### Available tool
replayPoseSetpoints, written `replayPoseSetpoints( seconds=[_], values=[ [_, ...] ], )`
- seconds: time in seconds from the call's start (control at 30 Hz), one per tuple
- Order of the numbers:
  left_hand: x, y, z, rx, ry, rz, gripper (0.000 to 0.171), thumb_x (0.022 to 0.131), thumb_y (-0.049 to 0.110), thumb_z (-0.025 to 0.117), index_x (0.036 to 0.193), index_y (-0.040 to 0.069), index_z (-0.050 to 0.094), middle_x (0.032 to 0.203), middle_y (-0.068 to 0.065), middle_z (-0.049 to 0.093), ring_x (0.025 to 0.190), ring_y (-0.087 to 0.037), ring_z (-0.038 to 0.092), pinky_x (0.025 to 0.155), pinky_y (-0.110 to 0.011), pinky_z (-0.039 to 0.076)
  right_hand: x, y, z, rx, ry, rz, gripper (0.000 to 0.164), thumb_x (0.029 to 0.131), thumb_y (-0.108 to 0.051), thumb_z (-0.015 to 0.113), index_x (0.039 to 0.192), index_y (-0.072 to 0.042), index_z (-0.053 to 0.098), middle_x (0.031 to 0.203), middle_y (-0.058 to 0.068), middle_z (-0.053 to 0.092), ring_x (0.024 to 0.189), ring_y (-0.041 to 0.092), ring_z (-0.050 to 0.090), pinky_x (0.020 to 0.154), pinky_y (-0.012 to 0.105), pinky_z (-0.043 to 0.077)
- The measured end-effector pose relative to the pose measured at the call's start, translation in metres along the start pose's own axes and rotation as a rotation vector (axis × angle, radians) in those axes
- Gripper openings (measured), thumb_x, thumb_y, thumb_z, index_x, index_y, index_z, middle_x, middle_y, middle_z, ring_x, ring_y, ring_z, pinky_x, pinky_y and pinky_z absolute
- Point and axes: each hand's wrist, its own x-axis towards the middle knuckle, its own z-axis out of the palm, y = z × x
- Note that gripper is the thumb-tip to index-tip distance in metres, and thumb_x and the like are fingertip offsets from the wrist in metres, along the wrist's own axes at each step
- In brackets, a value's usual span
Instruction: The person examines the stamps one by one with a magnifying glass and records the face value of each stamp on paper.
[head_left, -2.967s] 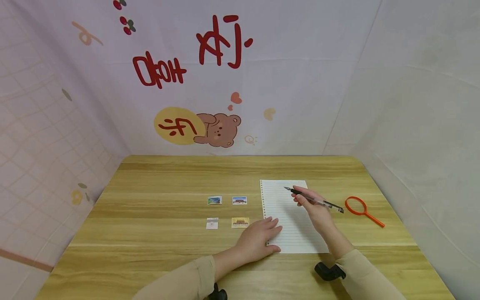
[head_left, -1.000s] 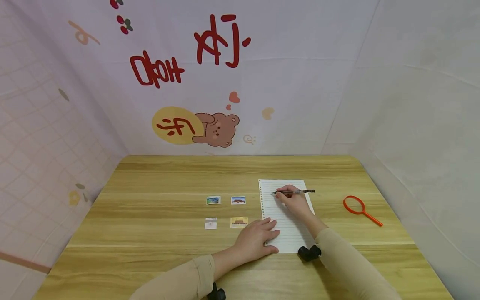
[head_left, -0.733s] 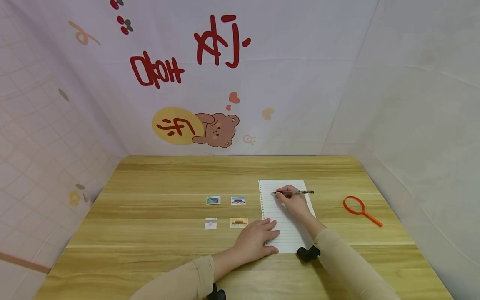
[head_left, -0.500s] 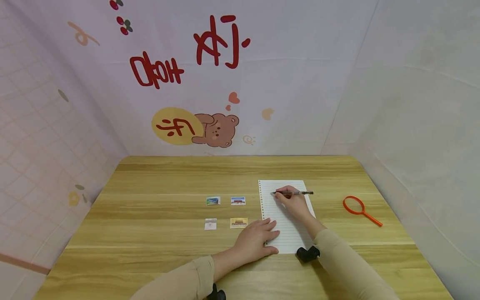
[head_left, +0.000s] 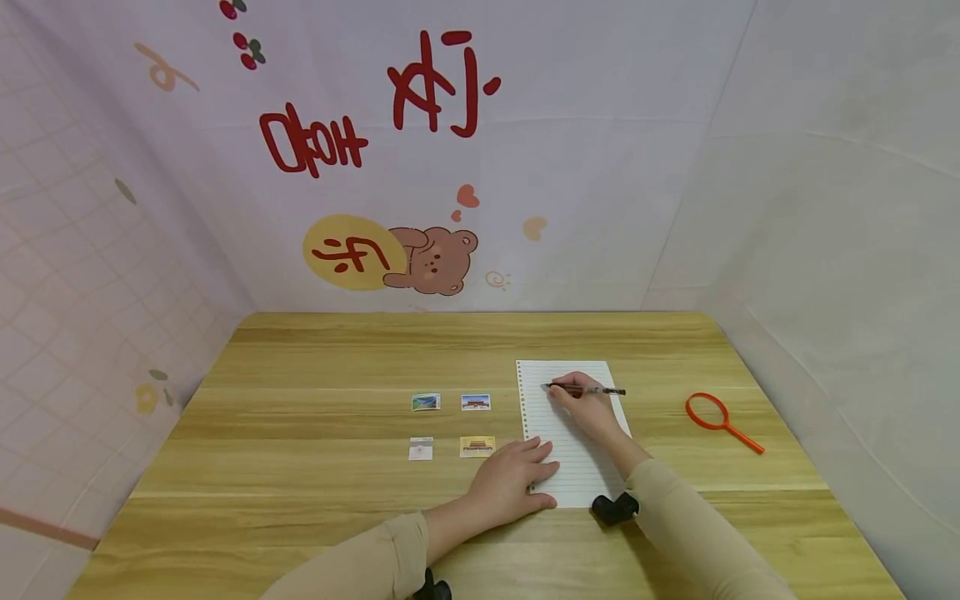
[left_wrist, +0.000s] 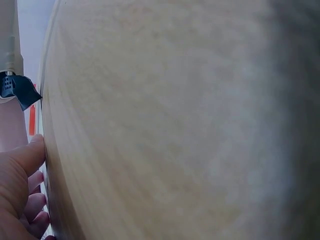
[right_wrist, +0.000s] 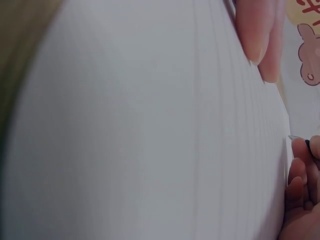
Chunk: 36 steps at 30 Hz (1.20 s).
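In the head view my right hand (head_left: pixel 585 410) pinches a slim dark fountain pen (head_left: pixel 611 391), its nib at the upper left part of a lined sheet of paper (head_left: pixel 581 467) with punched holes along one side. The right wrist view shows the silver nib (right_wrist: pixel 295 137) close to the sheet, beside curled fingers. My left hand (head_left: pixel 510 479) rests with spread, fairly straight fingers over the sheet's lower left edge. Left of the paper, several small picture cards like stamps lie in two rows, among them a yellow one (head_left: pixel 477 447) near the left hand and a blue one (head_left: pixel 476 402).
A red magnifying glass (head_left: pixel 726 426) lies to the right of the paper. The wooden table (head_left: pixel 300 467) meets a printed cloth wall (head_left: pixel 600 167) at the back, with cloth at both sides. Black wrist cameras (head_left: pixel 615 508) sit low over the table.
Since three seconds ago my right hand has come left and down, bringing the nib to the paper. Lately the pen's rear end has dipped slightly toward me. The left hand stays put.
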Motion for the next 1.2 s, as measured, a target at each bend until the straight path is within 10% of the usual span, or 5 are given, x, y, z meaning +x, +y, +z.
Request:
replayPoseSetpoints(
  seconds=[1.2],
  values=[
    [-0.0001, -0.0006, 0.0023, 0.0, -0.007, 0.006, 0.051, 0.088, 0.047, 0.071, 0.131, 0.021, 0.067, 0.145, -0.002, 0.053, 0.137, -0.019, 0.044, 0.111, -0.036, 0.035, -0.0035, 0.0034, -0.002, -0.039, -0.017, -0.074, 0.004, 0.089, -0.008, 0.068, 0.086, -0.01, 0.068, 0.078, 0.0, 0.065, 0.062, 0.015, 0.051, 0.053, 0.025, 0.041]
  ],
)
